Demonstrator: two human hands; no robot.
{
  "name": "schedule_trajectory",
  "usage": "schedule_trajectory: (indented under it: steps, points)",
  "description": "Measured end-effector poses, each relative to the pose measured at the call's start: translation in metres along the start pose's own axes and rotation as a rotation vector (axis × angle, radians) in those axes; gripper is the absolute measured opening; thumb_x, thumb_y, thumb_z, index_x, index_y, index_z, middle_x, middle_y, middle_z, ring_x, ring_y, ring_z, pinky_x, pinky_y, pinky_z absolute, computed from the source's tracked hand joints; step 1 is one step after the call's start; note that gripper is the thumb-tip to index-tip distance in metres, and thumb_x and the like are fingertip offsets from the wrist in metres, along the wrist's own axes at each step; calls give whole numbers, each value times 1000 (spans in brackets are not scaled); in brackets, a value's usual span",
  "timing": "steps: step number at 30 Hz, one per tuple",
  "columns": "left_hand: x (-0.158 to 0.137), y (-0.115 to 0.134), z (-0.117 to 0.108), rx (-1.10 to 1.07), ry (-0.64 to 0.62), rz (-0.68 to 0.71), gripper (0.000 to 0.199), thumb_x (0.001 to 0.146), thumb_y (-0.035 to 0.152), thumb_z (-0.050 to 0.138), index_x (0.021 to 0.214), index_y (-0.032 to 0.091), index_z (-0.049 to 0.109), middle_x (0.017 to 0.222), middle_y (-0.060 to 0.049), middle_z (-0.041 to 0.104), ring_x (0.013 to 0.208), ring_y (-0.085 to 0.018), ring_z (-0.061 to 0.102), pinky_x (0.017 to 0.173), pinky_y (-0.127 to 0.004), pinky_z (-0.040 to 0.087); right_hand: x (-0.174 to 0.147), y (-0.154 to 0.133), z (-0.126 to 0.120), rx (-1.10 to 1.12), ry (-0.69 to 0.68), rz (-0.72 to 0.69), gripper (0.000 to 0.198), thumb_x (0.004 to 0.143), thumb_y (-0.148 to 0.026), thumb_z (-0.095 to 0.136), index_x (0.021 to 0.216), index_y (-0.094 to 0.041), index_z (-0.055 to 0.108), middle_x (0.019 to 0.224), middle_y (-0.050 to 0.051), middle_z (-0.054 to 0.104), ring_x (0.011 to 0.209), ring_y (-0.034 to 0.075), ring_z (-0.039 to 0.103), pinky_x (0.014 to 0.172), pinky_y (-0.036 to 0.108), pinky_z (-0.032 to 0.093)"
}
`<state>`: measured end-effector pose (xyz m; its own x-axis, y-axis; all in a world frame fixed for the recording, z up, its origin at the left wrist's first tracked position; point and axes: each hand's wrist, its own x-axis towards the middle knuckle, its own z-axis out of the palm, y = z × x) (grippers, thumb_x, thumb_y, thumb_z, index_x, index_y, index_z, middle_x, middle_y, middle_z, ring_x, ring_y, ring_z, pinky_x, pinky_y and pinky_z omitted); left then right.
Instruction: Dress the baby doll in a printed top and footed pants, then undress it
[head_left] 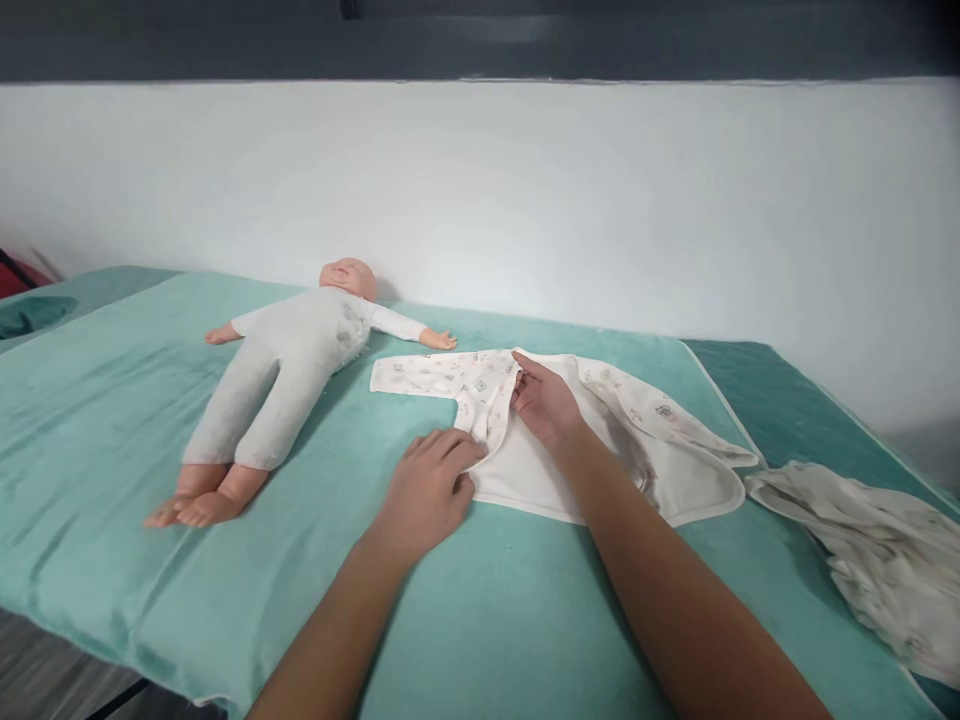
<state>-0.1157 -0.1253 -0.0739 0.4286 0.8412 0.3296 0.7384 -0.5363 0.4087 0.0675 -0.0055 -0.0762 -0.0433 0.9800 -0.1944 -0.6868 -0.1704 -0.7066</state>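
A small white baby shirt point(540, 465) with a sparse print lies spread and opened out, one sleeve stretched to the left. My right hand point(547, 400) pinches the edge of its left front panel near the neckline. Lower down, my left hand point(431, 490) has its fingers curled over the same panel's edge, close to the hem; its fingertips are partly hidden. To the left of the shirt, a baby doll point(300, 340) with a white cloth body lies on its back, arms spread. The doll's nearer hand rests just above the shirt's sleeve.
A teal cloth point(112, 400) covers the bed-like surface, with a darker teal part point(810, 400) at the right. A crumpled pale garment point(885, 570) lies at the right edge. Behind stands a white wall point(525, 200). Dark floor point(45, 670) shows at lower left.
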Motion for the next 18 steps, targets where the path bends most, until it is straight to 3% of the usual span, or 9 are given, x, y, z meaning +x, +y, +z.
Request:
schedule_trajectory:
  steps: [5, 8, 11, 14, 18]
  points:
    - [2, -2, -2, -214, 192, -107, 13, 89, 18, 49, 93, 22, 62, 107, -4, 67, 102, -20, 60, 89, -36, 45, -2, 4, 0, -186, -9, -94, 22, 72, -32, 75, 89, -22, 65, 83, 2, 67, 76, 14, 62, 67, 25, 53]
    - [4, -7, -7, -464, 327, -394, 16, 90, 35, 54, 85, 21, 60, 88, -2, 66, 85, -18, 60, 77, -32, 48, -8, 5, 4, -330, -65, -178, 33, 76, -36, 72, 106, -26, 65, 105, 3, 71, 103, 19, 64, 83, 31, 53]
    - [4, -15, -9, -601, 463, -650, 23, 88, 42, 56, 89, 20, 60, 78, 0, 61, 71, -15, 55, 64, -28, 45, -16, 6, 10, -480, -204, -222, 47, 79, -36, 71, 124, -33, 59, 133, 1, 63, 130, 21, 52, 104, 39, 44]
    - [4, -22, -9, -551, 627, -719, 19, 87, 33, 56, 101, 21, 58, 92, -2, 63, 77, -16, 57, 66, -28, 47, -20, 10, 12, -655, -319, -245, 53, 80, -34, 70, 130, -34, 56, 147, 0, 52, 142, 21, 39, 115, 40, 33]
    - [2, -22, -7, -378, 734, -683, 24, 87, 23, 51, 111, 22, 53, 112, -7, 60, 98, -20, 59, 76, -32, 52, -17, 16, 10, -813, -361, -295, 48, 82, -31, 65, 130, -32, 59, 150, -2, 49, 140, 21, 42, 118, 40, 30]
